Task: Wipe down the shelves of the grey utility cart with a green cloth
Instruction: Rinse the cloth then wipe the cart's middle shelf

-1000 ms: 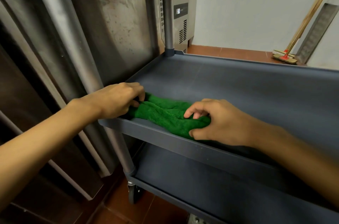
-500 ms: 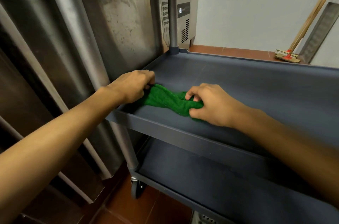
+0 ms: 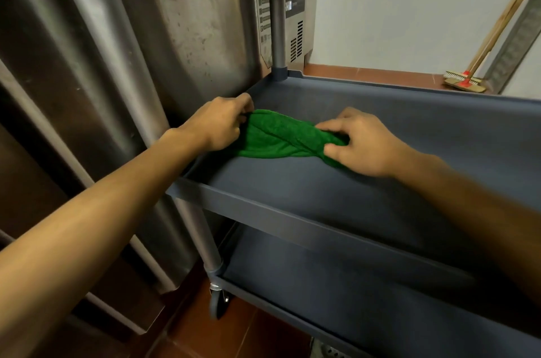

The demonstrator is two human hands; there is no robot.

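Both hands now sit deeper on the shelf than a second ago, having carried the crumpled green terry cloth (image 3: pixel 278 138) away from the near lip toward the back left corner. It lies on the middle shelf (image 3: pixel 395 123) of the grey plastic utility cart (image 3: pixel 263 208), stretched between the hands and spread wider than before. The left hand (image 3: pixel 218 124) pinches its left end with curled fingers, just beside the shelf's raised left rim and near the round steel corner post (image 3: pixel 276 12). The right hand (image 3: pixel 360 143) pinches the right end between thumb and fingertips.

A strip of bare shelf separates the cloth from the near lip, and a wide bare stretch runs to the right and back to the far rim. Beyond the left rim a scuffed stainless steel panel (image 3: pixel 190 35) stands close. The lower shelf (image 3: pixel 351 299) shows beneath, with a grey caster wheel (image 3: pixel 216 303) on red floor tiles (image 3: pixel 240 328). Two wooden-handled brushes (image 3: pixel 465 81) lean on the far white wall.
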